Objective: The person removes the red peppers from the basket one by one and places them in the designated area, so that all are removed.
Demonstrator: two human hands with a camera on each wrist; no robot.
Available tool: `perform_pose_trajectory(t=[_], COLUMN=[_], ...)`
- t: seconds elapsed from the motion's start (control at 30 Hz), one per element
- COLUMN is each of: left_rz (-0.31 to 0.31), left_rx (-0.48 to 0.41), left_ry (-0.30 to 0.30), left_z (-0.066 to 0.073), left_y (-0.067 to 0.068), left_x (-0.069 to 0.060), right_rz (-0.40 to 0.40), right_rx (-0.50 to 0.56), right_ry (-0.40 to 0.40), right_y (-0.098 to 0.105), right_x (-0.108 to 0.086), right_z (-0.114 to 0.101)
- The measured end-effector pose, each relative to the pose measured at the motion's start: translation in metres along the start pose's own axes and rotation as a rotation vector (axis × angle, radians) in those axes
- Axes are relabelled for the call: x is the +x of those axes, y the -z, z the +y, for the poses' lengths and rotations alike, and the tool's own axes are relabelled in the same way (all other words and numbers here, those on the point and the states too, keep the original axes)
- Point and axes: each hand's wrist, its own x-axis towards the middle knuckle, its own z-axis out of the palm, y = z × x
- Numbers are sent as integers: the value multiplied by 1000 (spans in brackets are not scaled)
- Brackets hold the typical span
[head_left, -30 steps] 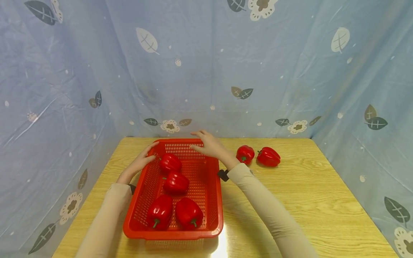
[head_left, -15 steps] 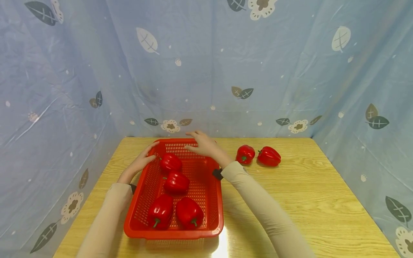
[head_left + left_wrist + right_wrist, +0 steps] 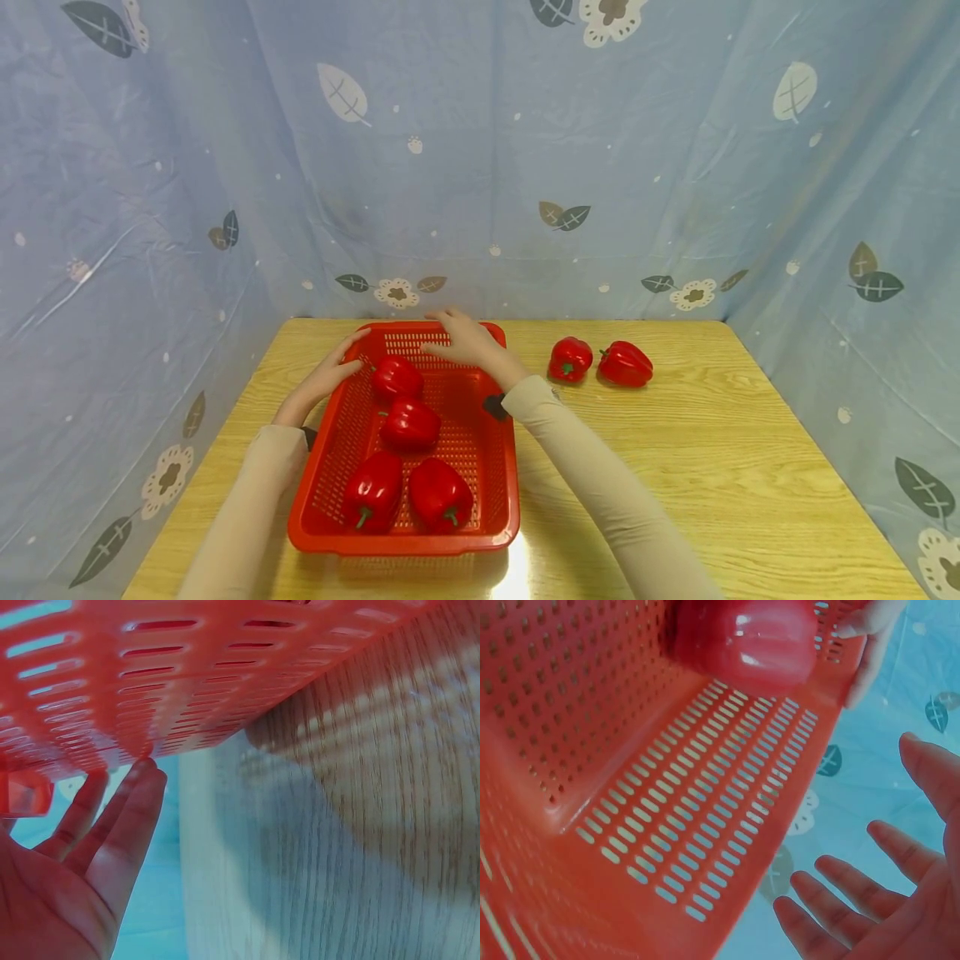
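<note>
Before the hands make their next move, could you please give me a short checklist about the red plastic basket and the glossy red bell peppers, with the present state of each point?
1. Bare left hand on the red plastic basket: ok; it holds the far left corner, fingers outside.
2. Firmness of that hold: cannot tell.
3. Bare right hand free: ok; fingers spread, holding nothing, above the far right part of the basket.
4. Basket upright: ok.
5. All glossy red bell peppers inside: not ok; four are inside, but two loose peppers lie on the yellow wood-grain table, right of the basket.
</note>
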Motion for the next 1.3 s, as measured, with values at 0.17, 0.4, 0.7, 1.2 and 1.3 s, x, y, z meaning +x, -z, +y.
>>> perform_pose_trajectory(t=[0.17, 0.4, 0.7, 1.2, 1.3], left_rz=[2, 3, 3, 13, 10], left_rx=[0, 14, 16, 35, 27], left_ry=[10, 8, 0, 22, 28], left_z=[1, 2, 3, 4, 4], left_y=[0, -1, -1, -2, -2], left_x=[0, -1, -1, -2, -2], right_rz=[-12, -33, -25, -62, -83], right_rx=[-9, 18, 56, 152, 160], right_ry=[-16, -49, -47, -31, -33], right_y=[-5, -15, -28, -47, -49], right_x=[3, 8, 12, 19, 20], right_z=[-5, -8, -10, -13, -12])
